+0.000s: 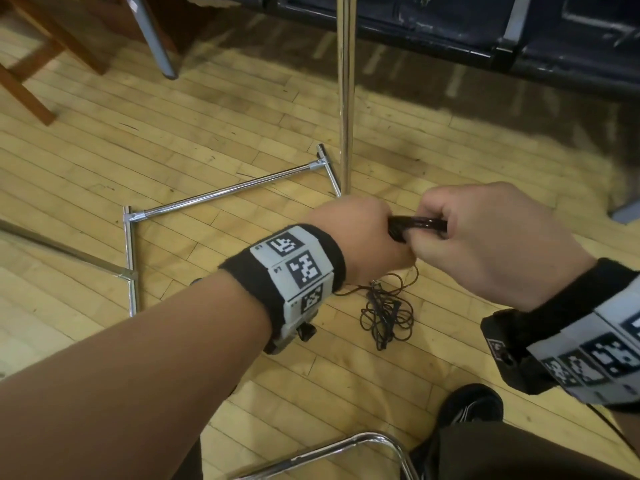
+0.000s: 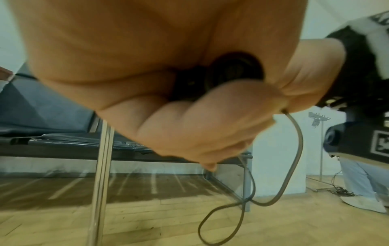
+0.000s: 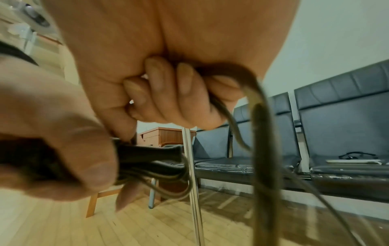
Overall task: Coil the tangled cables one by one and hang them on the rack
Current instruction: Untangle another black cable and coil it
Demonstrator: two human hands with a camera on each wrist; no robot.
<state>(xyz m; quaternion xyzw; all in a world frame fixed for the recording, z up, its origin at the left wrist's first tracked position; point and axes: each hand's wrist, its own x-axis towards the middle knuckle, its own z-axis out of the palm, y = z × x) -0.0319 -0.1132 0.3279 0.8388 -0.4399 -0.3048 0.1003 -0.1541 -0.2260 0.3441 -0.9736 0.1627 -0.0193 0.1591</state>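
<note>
Both hands meet above the floor in the head view, holding one black cable between them. My left hand (image 1: 367,237) grips a small bundle of cable loops (image 1: 414,225); in the right wrist view that coiled bundle (image 3: 151,159) sticks out of its fist. My right hand (image 1: 485,237) curls its fingers round the same cable (image 3: 229,73), which trails down from it. A loose strand (image 2: 294,158) hangs in a loop below the left hand. A tangled pile of thin cable (image 1: 386,313) lies on the floor beneath the hands. The rack's chrome pole (image 1: 346,91) rises just behind them.
The rack's chrome base bars (image 1: 221,192) lie on the wooden floor to the left. Dark bench seats (image 1: 485,32) run along the back, wooden furniture legs (image 1: 38,64) at upper left. A chrome chair frame (image 1: 346,448) and my shoe (image 1: 471,407) are near the bottom.
</note>
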